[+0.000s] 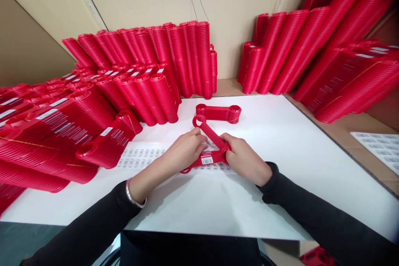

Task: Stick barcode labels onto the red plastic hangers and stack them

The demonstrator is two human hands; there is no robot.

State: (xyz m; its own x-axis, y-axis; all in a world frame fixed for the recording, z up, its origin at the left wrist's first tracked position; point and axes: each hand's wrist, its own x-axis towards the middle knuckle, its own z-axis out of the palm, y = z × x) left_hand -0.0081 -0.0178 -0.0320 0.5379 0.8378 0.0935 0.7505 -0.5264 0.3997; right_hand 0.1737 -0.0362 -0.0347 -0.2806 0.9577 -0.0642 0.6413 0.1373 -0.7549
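Observation:
My right hand point(245, 158) is closed round the ring ends of red plastic pieces, each a flat bar with a ring at the end. One red bar point(215, 134) angles up to the left. Below it, another red piece point(197, 162) with a white barcode label point(207, 160) lies over a sheet of printed labels point(140, 154). My left hand point(188, 147) is between the two bars, its thumb and fingertips pinched together; what they hold, if anything, is too small to make out. Just beyond my hands lies a short stack of red pieces point(216, 113).
Tall stacks of red pieces point(163, 99) crowd the left side of the white tabletop point(274, 133). More stacks point(289, 50) lean at the back right on cardboard. Another label sheet point(380, 147) lies at the right. A cardboard wall point(237, 4) stands behind.

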